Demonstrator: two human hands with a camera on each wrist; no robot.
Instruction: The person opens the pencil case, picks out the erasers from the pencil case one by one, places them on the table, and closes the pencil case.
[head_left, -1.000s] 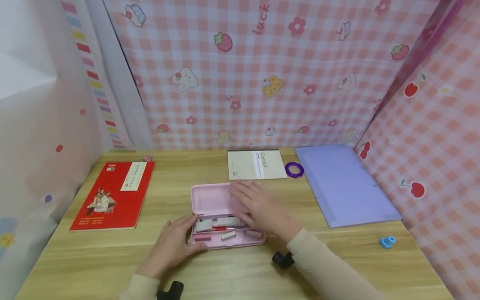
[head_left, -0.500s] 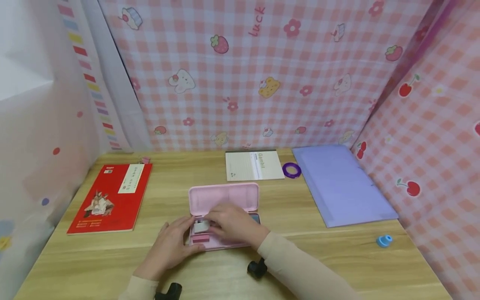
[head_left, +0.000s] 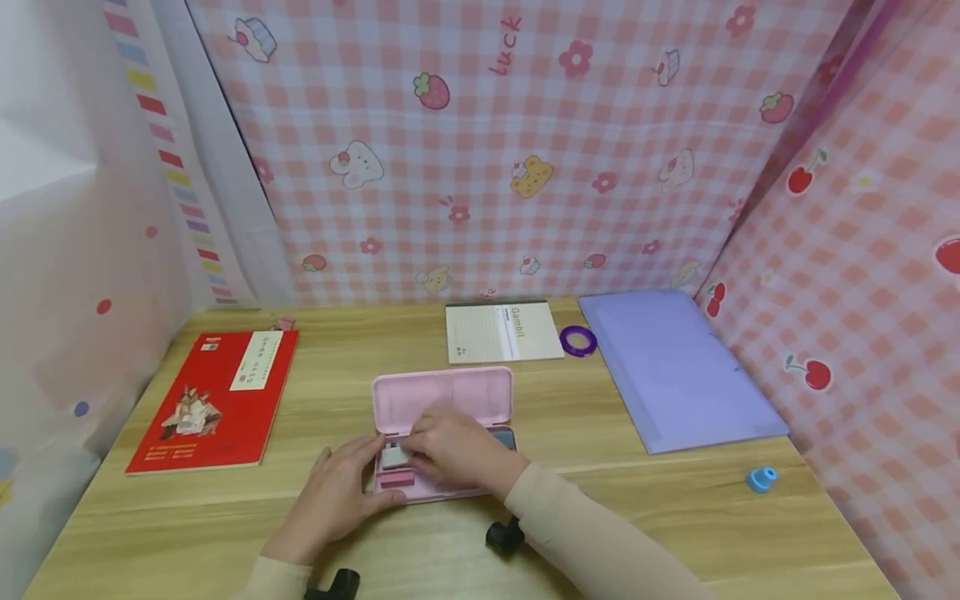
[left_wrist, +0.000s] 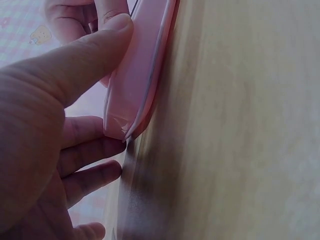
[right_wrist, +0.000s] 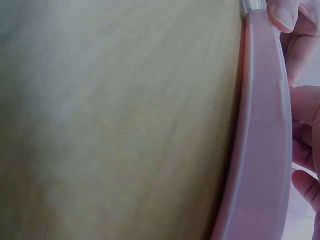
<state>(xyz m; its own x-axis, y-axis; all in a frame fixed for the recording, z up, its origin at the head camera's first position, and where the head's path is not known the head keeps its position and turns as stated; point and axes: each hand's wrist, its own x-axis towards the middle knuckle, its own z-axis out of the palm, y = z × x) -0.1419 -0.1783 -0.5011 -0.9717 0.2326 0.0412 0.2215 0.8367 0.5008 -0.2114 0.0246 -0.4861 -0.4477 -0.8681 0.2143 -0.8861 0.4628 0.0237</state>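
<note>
A pink pencil case (head_left: 480, 393) lies open on the table, its lid tipped back. My left hand (head_left: 336, 492) grips its left end, thumb along the front wall; the left wrist view shows the thumb on the case's side (left_wrist: 136, 75) and fingers around the corner. My right hand (head_left: 453, 450) reaches inside with bent fingers, by a white block like an eraser (head_left: 394, 457). Whether it pinches something is hidden behind the hand and, in the right wrist view, the front wall (right_wrist: 262, 130). A pink block (head_left: 397, 479) sits in the front left compartment.
On the wooden table (head_left: 420, 554), a red booklet (head_left: 217, 404) lies left and a pink clip (head_left: 285, 323) behind it. A notepad (head_left: 502, 333), a purple tape roll (head_left: 578, 341) and a lilac folder (head_left: 678, 371) lie behind and right. A blue cap-like piece (head_left: 762, 479) stands far right.
My right hand has left the lid's right side and moved down and left into the case, beside the white block. My left hand keeps hold of the case's left end.
</note>
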